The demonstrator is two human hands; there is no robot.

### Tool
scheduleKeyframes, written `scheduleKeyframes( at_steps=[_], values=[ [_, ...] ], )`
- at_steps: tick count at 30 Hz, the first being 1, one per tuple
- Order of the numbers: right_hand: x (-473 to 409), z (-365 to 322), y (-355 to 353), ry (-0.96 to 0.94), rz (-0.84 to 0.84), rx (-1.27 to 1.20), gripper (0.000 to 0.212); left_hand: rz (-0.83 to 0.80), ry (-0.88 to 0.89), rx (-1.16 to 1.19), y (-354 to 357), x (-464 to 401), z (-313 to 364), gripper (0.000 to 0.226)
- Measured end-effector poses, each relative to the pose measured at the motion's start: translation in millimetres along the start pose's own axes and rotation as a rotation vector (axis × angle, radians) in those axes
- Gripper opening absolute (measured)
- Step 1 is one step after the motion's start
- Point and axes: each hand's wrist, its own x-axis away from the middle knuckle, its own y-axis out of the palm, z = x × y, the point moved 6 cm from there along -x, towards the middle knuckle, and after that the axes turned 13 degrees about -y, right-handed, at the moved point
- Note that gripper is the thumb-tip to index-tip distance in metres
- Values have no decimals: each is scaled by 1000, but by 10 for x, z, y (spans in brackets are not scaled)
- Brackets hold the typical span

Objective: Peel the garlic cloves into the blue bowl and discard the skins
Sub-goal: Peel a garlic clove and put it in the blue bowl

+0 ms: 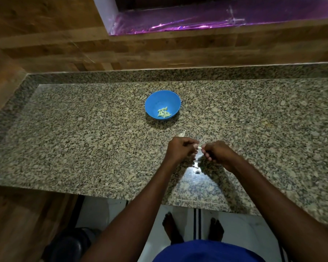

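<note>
We pinch a garlic clove (199,147) between left hand (180,149) and right hand (217,153) near the speckled granite counter's (83,138) front edge, blue bowl (162,104) mid-counter, wood-look wall (45,44) behind.

The scene is dim and warm-toned, with grain in the darker corners. A bright glare patch lies on the polished speckled granite counter (102,148) between the forearms, so the light probably comes from overhead. The round blue plastic bowl (162,104) casts a soft shadow toward the viewer. A shiny purple foil strip (216,17) at the top catches streaky highlights. Wide-angle distortion bends the counter's edges, and the hands look slightly soft.
</note>
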Motion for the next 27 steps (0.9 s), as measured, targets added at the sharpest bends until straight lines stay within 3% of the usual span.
scheduleKeyframes(
  at_steps=[8,10,13,14,18,20,24,27],
  values=[
    [46,-33,-3,-140,-1,-119,30,-56,-201,326,79,21,-57,17],
    [37,-62,-29,-271,44,80,29,5,-227,333,83,25,-83,14],
    [12,-108,-51,-455,174,586,28,159,-172,207,85,56,-75,3],
    [29,-126,-20,-502,215,712,28,206,-137,153,96,79,-57,8],
    [115,-131,80,-559,297,886,36,353,-24,-4,125,139,38,24],
    [109,-92,21,-506,321,682,34,326,-56,67,127,115,21,23],
    [30,135,34,-9,235,-350,23,161,-137,332,172,100,-63,11],
    [35,153,132,229,115,-738,26,100,-65,327,169,112,-46,14]
  ],
)
